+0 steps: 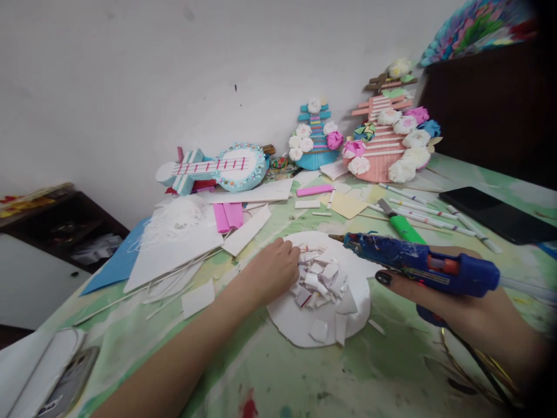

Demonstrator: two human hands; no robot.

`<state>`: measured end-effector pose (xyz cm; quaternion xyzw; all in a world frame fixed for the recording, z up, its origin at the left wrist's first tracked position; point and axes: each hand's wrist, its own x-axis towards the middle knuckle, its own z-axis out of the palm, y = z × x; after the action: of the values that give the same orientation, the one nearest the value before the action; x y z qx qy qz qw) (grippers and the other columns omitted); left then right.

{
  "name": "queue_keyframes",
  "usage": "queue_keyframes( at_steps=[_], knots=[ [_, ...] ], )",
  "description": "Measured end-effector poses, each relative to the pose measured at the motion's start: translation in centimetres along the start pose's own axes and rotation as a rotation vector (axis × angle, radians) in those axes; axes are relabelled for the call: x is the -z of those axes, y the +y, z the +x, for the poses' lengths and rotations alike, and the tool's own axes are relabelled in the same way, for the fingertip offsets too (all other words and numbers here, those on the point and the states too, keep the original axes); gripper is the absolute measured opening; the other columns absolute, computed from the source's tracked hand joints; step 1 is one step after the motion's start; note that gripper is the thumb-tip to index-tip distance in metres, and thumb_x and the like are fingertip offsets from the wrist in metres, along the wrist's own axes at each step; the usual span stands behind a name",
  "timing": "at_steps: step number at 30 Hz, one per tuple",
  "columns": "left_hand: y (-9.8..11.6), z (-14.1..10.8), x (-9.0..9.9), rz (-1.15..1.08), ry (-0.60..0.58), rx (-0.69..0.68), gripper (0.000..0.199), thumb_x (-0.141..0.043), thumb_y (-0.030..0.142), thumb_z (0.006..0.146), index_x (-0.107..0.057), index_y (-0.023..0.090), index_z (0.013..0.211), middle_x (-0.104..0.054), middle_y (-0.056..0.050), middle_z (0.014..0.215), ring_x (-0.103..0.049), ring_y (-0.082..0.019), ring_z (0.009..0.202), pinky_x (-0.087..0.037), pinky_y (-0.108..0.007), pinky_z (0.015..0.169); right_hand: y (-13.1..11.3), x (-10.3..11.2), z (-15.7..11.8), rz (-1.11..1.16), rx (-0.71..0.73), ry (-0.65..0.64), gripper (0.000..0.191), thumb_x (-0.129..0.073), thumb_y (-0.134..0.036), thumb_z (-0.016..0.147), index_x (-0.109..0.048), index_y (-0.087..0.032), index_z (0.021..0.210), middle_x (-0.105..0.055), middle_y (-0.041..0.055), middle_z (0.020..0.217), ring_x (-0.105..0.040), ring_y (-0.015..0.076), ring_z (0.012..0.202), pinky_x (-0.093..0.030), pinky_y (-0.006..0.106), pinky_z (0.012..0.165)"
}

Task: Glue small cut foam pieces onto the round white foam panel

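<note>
My right hand (pixel 461 302) is wrapped round a blue glue gun (pixel 404 261), whose nozzle points left above the white board's right side. A white glue stick sticks out of its back end. My left hand (pixel 278 270) lies at the left edge of a heap of small white foam pieces (pixel 317 278), its fingers curled down; what they hold, if anything, is hidden. The heap rests on a rounded white board (pixel 282 325) on the green patterned tablecloth. A few larger scraps (pixel 319 331) lie near the board's front edge.
Behind stand a blue-white banjo-like model (pixel 239 168), a blue one (pixel 319 157) and a pink one (pixel 378 157) with paper flowers. A green cutter (pixel 404 228), several markers and a black phone (pixel 500 215) lie right. White sheets (pixel 174 249) and pink paper (pixel 227 216) are left.
</note>
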<state>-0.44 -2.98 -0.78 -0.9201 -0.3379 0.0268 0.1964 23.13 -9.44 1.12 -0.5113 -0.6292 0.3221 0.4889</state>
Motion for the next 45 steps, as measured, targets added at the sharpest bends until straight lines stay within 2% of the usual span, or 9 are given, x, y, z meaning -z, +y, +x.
queue_keyframes(
  at_steps=[5, 11, 17, 22, 27, 30, 34, 45],
  knots=[
    [0.1, -0.3, 0.4, -0.092, -0.083, 0.045, 0.025, -0.040, 0.014, 0.087, -0.058, 0.013, 0.070, -0.057, -0.008, 0.073, -0.051, -0.020, 0.074, -0.038, -0.030, 0.063, 0.8, 0.5, 0.2, -0.019, 0.090, -0.083, 0.017, -0.069, -0.031, 0.068, -0.057, -0.023, 0.059, -0.043, -0.0070, 0.043, -0.036, 0.0078, 0.033, -0.028, 0.020, 0.029],
    [-0.2, -0.5, 0.9, -0.163, -0.128, 0.087, 0.023, -0.042, 0.009, 0.084, -0.059, 0.013, 0.070, -0.058, -0.008, 0.074, -0.052, -0.019, 0.074, -0.040, -0.029, 0.062, 0.6, 0.6, 0.3, -0.008, 0.114, -0.097, 0.012, -0.071, -0.025, 0.065, -0.060, -0.023, 0.061, -0.044, -0.0075, 0.043, -0.037, 0.0072, 0.033, -0.028, 0.018, 0.028],
    [0.0, -0.6, 0.9, -0.156, -0.176, 0.080, 0.020, -0.045, 0.002, 0.077, -0.061, 0.012, 0.074, -0.060, -0.009, 0.075, -0.054, -0.020, 0.075, -0.043, -0.029, 0.063, 0.6, 0.4, 0.3, 0.008, 0.123, -0.086, 0.012, -0.070, -0.027, 0.066, -0.060, -0.023, 0.060, -0.046, -0.0071, 0.044, -0.038, 0.0070, 0.033, -0.029, 0.017, 0.028],
    [-0.1, -0.5, 1.0, -0.182, -0.167, 0.138, 0.023, -0.042, 0.004, 0.080, -0.062, 0.012, 0.075, -0.062, -0.009, 0.078, -0.056, -0.020, 0.075, -0.044, -0.030, 0.063, 0.7, 0.5, 0.3, -0.019, 0.108, -0.090, 0.011, -0.071, -0.027, 0.066, -0.062, -0.023, 0.062, -0.044, -0.0072, 0.042, -0.038, 0.0072, 0.032, -0.027, 0.017, 0.026],
    [-0.8, -0.3, 1.9, -0.342, -0.133, 0.212, 0.025, -0.043, 0.014, 0.085, -0.067, 0.013, 0.076, -0.063, -0.009, 0.077, -0.060, -0.018, 0.075, -0.045, -0.028, 0.067, 0.9, 0.6, 0.2, -0.050, 0.108, -0.063, 0.009, -0.071, -0.030, 0.066, -0.065, -0.024, 0.066, -0.047, -0.0066, 0.042, -0.039, 0.0073, 0.032, -0.028, 0.017, 0.026],
    [-1.3, -0.3, 2.0, -0.482, -0.055, 0.215, 0.023, -0.048, 0.010, 0.082, -0.069, 0.016, 0.079, -0.065, -0.007, 0.080, -0.060, -0.016, 0.077, -0.045, -0.025, 0.070, 0.9, 0.6, 0.0, -0.051, 0.113, -0.066, 0.008, -0.071, -0.031, 0.066, -0.066, -0.025, 0.067, -0.048, -0.0064, 0.042, -0.039, 0.0070, 0.032, -0.027, 0.016, 0.026],
    [-1.5, -0.3, 1.3, -0.606, -0.015, 0.190, 0.026, -0.050, 0.005, 0.078, -0.072, 0.018, 0.080, -0.067, -0.005, 0.081, -0.061, -0.014, 0.077, -0.045, -0.023, 0.071, 0.8, 0.7, 0.1, -0.044, 0.110, -0.061, 0.008, -0.072, -0.029, 0.066, -0.065, -0.025, 0.066, -0.045, -0.0072, 0.041, -0.036, 0.0064, 0.032, -0.026, 0.016, 0.026],
    [-1.6, 0.0, 0.6, -0.642, -0.001, 0.227, 0.029, -0.050, 0.001, 0.073, -0.072, 0.019, 0.078, -0.071, -0.003, 0.082, -0.063, -0.014, 0.078, -0.045, -0.023, 0.073, 0.8, 0.6, 0.2, -0.042, 0.096, -0.075, 0.011, -0.070, -0.031, 0.066, -0.063, -0.024, 0.065, -0.046, -0.0063, 0.042, -0.035, 0.0072, 0.034, -0.027, 0.017, 0.027]
  ],
)
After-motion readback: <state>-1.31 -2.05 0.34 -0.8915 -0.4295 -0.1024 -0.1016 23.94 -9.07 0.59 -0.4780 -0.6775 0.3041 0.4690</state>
